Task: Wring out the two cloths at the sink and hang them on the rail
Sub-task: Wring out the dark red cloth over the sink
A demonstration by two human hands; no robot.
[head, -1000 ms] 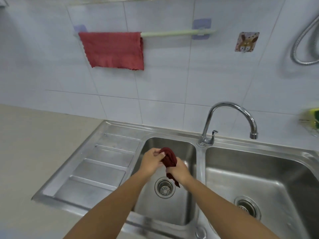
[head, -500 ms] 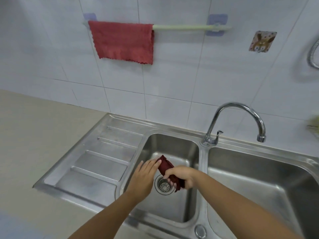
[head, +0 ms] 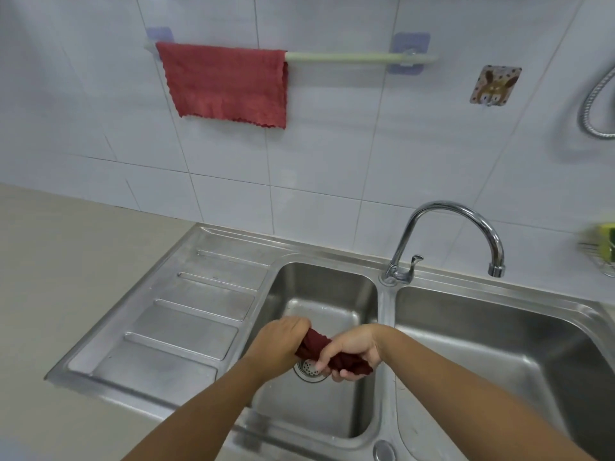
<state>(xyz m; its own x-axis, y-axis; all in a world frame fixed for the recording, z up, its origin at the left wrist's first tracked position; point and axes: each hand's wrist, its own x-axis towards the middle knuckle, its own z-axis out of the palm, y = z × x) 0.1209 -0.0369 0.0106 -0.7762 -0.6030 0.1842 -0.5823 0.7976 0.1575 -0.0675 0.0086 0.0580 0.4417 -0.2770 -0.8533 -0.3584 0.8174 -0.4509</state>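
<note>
A dark red wet cloth (head: 314, 344) is bunched into a short roll over the drain of the left sink basin (head: 332, 294). My left hand (head: 279, 342) grips its left end and my right hand (head: 352, 349) grips its right end. A lighter red cloth (head: 226, 83) hangs spread flat over the left part of the pale green rail (head: 359, 57) on the tiled wall. The right part of the rail is bare.
A chrome tap (head: 446, 234) arches over the divider toward the right basin (head: 499, 344). A ribbed draining board (head: 186, 311) lies left of the basins, beige counter beyond it. A sponge in a wire holder (head: 604, 251) sits at the right edge; a shower hose (head: 595, 104) hangs above.
My left hand, open beside the cloth half a second ago, has closed on its left end. Both hands now hold the cloth lower, just above the drain.
</note>
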